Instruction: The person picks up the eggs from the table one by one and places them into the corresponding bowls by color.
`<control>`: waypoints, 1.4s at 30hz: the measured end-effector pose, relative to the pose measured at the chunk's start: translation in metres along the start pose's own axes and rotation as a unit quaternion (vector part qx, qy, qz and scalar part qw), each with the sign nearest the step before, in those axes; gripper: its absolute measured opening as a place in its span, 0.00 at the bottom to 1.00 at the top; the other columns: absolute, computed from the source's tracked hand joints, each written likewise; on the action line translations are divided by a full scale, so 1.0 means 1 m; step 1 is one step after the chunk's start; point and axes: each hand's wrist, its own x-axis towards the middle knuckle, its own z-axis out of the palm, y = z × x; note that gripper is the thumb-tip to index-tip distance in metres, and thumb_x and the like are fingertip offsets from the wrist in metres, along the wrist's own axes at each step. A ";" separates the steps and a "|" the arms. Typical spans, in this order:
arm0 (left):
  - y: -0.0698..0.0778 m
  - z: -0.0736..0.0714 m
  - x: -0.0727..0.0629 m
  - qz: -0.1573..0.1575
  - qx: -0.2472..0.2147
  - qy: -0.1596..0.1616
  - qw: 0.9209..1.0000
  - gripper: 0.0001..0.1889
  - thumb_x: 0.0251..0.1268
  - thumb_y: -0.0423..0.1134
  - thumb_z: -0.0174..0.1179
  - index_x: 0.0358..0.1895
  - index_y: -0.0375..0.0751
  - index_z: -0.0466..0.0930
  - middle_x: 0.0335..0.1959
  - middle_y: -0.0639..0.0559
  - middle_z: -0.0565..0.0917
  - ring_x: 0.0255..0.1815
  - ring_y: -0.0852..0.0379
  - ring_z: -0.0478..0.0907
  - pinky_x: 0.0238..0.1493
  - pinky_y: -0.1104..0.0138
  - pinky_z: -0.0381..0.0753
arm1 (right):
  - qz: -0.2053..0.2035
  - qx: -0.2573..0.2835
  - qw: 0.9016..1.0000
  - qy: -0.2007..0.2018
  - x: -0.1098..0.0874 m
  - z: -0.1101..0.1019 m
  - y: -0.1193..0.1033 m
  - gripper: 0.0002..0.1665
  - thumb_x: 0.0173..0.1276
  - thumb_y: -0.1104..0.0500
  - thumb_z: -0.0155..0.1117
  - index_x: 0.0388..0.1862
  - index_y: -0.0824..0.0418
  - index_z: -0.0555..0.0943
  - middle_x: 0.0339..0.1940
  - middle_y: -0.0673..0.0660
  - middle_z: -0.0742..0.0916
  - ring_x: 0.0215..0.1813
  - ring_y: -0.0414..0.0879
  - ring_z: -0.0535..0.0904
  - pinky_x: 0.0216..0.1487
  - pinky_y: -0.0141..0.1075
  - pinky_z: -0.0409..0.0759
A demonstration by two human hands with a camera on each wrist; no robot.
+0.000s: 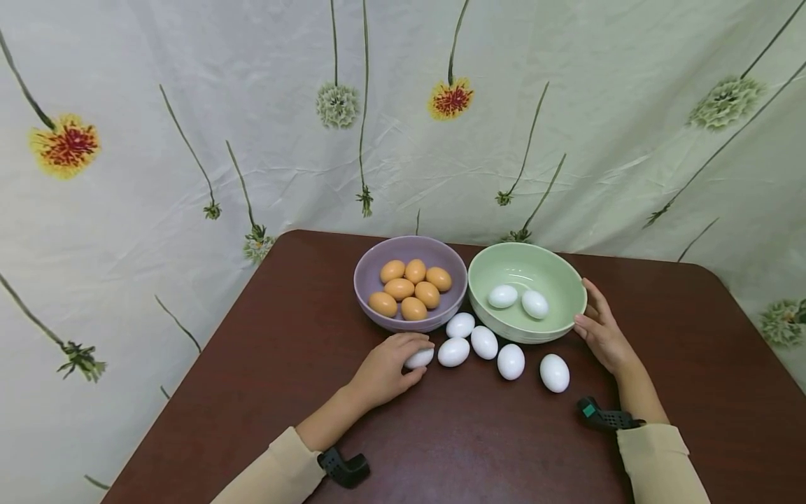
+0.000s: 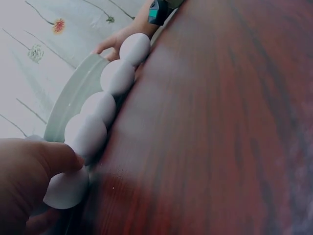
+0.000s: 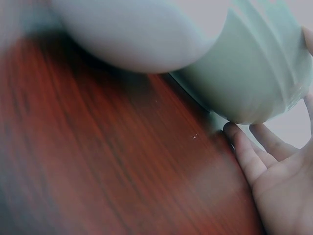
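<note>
From the head view, the left hand [image 1: 390, 371] was right in among it, thumb and fingers curled round a white egg [image 1: 418, 359] at the near side of the purple bowl [image 1: 362, 297]! Over on the right, the right hand [image 1: 607, 339] had its fingers spread against the right side of the green bowl [image 1: 567, 323], touching it and gripping no egg. Seven brown eggs [image 1: 399, 289] sat in the purple bowl, far left of the pair; two white eggs [image 1: 534, 304] lay in the green one beside it. Five more eggs [image 1: 484, 342], all white, waited on the dark red counter [image 1: 478, 434]: four strung out near the bowls, the fifth alone at the right, between bowl and right wrist. Behind, a flowered cloth [image 1: 277, 91] hung past the counter's far edge.

Now the left wrist view, and there was the thumb [image 2: 63, 157] pressed on the gripped egg, which was low over the counter; whether it touched the wood, you couldn't tell. More white eggs lined up beyond it.

Over to the right wrist view: straight fingertips [image 3: 232, 128] met the green bowl's outer wall low down, while a blurred egg [image 3: 142, 34] loomed close to the camera.
</note>
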 end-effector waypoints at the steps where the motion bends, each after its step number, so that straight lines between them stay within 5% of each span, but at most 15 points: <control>1: 0.000 0.000 0.000 -0.003 -0.002 -0.001 1.000 0.20 0.53 0.34 0.70 0.53 0.41 0.82 0.53 0.49 0.82 0.56 0.51 0.77 0.56 0.59 0.75 | -0.001 0.001 1.000 -0.001 0.000 0.000 0.000 0.40 0.75 0.65 0.50 0.79 0.45 0.47 0.73 0.70 0.44 0.59 0.34 0.70 0.52 0.25 0.74; 29: -0.008 0.003 -0.005 -0.038 -0.063 -0.016 0.997 0.22 0.53 0.35 0.72 0.54 0.42 0.81 0.52 0.50 0.81 0.53 0.54 0.79 0.52 0.61 0.78 | -0.008 0.006 1.000 -0.005 -0.001 -0.003 0.001 0.39 0.75 0.66 0.51 0.77 0.43 0.51 0.70 0.59 0.56 0.59 0.35 0.72 0.53 0.26 0.74; 42: -0.005 -0.002 -0.003 -0.034 -0.077 -0.007 0.996 0.22 0.54 0.36 0.73 0.54 0.41 0.80 0.51 0.50 0.82 0.54 0.55 0.78 0.54 0.61 0.77 | -0.006 0.000 1.000 -0.004 0.000 -0.001 0.001 0.40 0.76 0.65 0.50 0.79 0.46 0.47 0.73 0.66 0.48 0.59 0.34 0.70 0.53 0.25 0.74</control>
